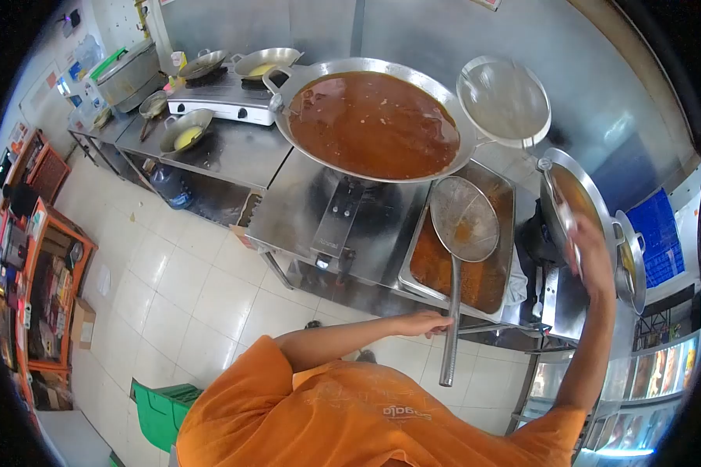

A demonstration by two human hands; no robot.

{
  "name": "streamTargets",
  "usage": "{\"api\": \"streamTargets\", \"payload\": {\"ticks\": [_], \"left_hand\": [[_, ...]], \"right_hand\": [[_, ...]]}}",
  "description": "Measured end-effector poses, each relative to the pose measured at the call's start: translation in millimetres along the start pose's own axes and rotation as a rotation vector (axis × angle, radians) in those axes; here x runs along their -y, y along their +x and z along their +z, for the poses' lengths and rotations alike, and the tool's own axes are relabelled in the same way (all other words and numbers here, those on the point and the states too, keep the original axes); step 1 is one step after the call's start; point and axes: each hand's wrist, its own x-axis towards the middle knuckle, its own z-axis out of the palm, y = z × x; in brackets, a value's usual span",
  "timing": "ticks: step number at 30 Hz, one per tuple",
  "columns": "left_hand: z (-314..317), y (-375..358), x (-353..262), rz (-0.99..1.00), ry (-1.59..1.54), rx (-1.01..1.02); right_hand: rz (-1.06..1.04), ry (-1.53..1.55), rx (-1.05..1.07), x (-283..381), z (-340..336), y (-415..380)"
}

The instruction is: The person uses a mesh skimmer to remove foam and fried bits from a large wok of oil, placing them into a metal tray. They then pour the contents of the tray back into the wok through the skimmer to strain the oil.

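A long-handled skimmer point(464, 219) has its mesh bowl over a deep metal tray point(407, 274) of orange-brown oil and crumbs. My left hand point(424, 324) is closed at the middle of the skimmer's handle, whose end sticks out past the counter. On the right, my right hand point(590, 253) is raised at the near side of a wok point(590, 173) of yellowish-brown oil. Its fingers are curled and somewhat blurred around a long metal utensil point(554, 191) that slants along the wok's rim; the utensil's working end is not clear.
A very large wok point(461, 128) of reddish-brown liquid stands at the back centre. Beside it a round mesh strainer point(505, 100) leans on the wall. Smaller pans point(187, 132) and a gas stove point(222, 107) are at left. A green crate point(163, 412) stands on the floor.
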Motion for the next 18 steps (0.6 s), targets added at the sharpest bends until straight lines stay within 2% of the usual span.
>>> {"api": "streamTargets", "payload": {"ticks": [2, 3, 4, 6, 7, 8, 9, 10, 11, 12, 13, 14, 15, 17, 18], "left_hand": [[-31.3, -21.0, 17.6, -0.043, 0.001, 0.053], [-50.8, -31.6, 34.2, -0.027, 0.017, 0.063], [-68.6, -45.1, 51.3, -0.062, -0.019, -0.041], [-104.5, -75.6, 100.3, -0.077, -0.051, -0.264], [-125.1, -87.9, 139.7, -0.052, -0.05, -0.385], [-151.0, -84.1, 226.3, -0.088, 0.047, -0.557], [-178.6, -103.9, 283.0, 0.083, 0.942, -0.462], [-182.2, -135.1, 309.0, -0.086, 0.824, -0.705], [-192.4, -156.6, 380.9, -0.175, 1.017, -0.815], [-194.7, -190.9, 398.5, -0.434, 0.962, -0.781], [-181.1, -225.2, 415.6, -0.541, 0.823, -0.957], [-169.8, -251.9, 457.7, -0.752, 0.808, -0.995], [-160.7, -274.4, 498.3, -0.785, 0.947, -0.839], [-121.2, -326.4, 506.6, -0.956, 0.647, -0.578], [-107.8, -346.4, 515.9, -1.005, 0.479, -0.542]], "right_hand": [[-0.06, -0.011, 0.076, 15.3, 9.4, 58.5], [-0.043, -0.15, 0.053, 25.4, 19.6, 86.8], [-0.025, -0.286, 0.03, 34.3, 32.0, 117.8], [-0.485, -0.744, -0.149, 4.7, 47.1, 212.9], [-0.511, -0.857, -0.186, 11.4, 62.2, 235.0], [-0.535, -0.971, -0.223, 22.1, 79.1, 250.4], [-0.454, -1.038, -0.208, 36.7, 96.5, 262.0], [-0.364, -1.102, -0.194, 47.6, 111.1, 270.8], [-0.356, -1.106, -0.207, 51.8, 121.0, 284.6], [-0.381, -1.131, -0.205, 52.5, 132.1, 300.4], [-0.406, -1.157, -0.199, 51.1, 139.1, 311.5], [-0.409, -1.163, -0.2, 52.4, 143.4, 319.7], [-0.424, -1.19, -0.205, 55.0, 149.2, 328.0], [-0.447, -1.213, -0.202, 56.6, 160.0, 345.9], [-0.443, -1.259, -0.201, 54.4, 159.5, 355.1]]}}
